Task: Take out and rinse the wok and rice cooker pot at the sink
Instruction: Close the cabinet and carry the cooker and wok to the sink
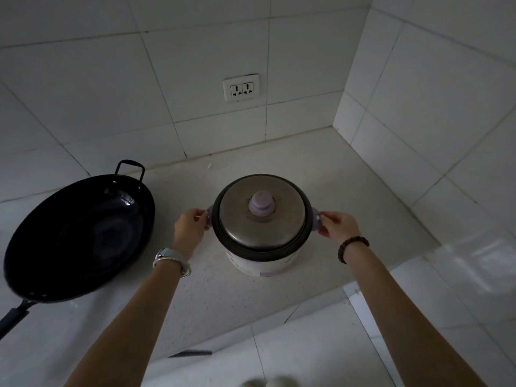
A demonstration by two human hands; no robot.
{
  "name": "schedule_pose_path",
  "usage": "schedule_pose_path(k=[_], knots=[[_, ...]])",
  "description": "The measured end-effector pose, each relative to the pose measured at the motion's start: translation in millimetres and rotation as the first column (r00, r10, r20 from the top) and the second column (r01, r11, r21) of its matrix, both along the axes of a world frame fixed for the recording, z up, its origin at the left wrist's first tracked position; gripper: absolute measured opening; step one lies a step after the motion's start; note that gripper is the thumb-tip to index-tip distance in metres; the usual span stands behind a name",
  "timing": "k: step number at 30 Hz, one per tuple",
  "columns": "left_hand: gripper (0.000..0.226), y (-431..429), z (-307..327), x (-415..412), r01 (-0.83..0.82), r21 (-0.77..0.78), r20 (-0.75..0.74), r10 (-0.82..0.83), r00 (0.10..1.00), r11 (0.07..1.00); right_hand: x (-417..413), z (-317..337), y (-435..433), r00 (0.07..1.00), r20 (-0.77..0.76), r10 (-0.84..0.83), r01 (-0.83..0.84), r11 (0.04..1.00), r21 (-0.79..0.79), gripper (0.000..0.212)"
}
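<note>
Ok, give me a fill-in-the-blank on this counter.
The left hand and right hand hold the cooker by its side ____.
The wok lies on the cooker's ____ side.
The lid sits ____ the cooker.
The socket has ____ plugged in.
Missing: handles, left, on, nothing.

Wok handle (14,317) (lower left) runs off-frame; blurred pale shapes (268,382), seemingly rounded, below.

Black wok (81,236), lilac-knobbed steel lid (261,216) (white tiles (111,93)).
</note>
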State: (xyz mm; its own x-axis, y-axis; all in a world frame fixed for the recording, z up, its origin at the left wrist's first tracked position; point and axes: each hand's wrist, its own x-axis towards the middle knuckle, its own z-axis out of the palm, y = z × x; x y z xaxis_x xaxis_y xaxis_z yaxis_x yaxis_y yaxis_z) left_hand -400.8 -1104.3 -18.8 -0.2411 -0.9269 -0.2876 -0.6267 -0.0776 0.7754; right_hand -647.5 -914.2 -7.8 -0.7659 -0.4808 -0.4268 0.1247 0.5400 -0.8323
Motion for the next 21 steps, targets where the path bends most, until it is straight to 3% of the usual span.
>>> schedule_pose_path(k=[6, 16, 21], knots=[[0.024, -4, -1, -3, 0.041, -0.048, 0.048, -0.038, 0.998, 0.998, -1, 1, -1, 0.999, 0.018, 0.034, -0.035, 0.998, 0.058, 0.029], [0.023, 5, 4, 0, 0.036, -0.076, 0.094, -0.029, 0.995, 0.996, 1, 5, 2, 0.971, -0.184, 0.15, -0.125, 0.983, 0.137, 0.029], [0.023, 15, 10, 12, -0.01, -0.085, 0.071, 0.016, 0.997, 0.996, 7, 7, 6, 0.969, -0.198, 0.145, -0.132, 0.988, 0.077, 0.027]])
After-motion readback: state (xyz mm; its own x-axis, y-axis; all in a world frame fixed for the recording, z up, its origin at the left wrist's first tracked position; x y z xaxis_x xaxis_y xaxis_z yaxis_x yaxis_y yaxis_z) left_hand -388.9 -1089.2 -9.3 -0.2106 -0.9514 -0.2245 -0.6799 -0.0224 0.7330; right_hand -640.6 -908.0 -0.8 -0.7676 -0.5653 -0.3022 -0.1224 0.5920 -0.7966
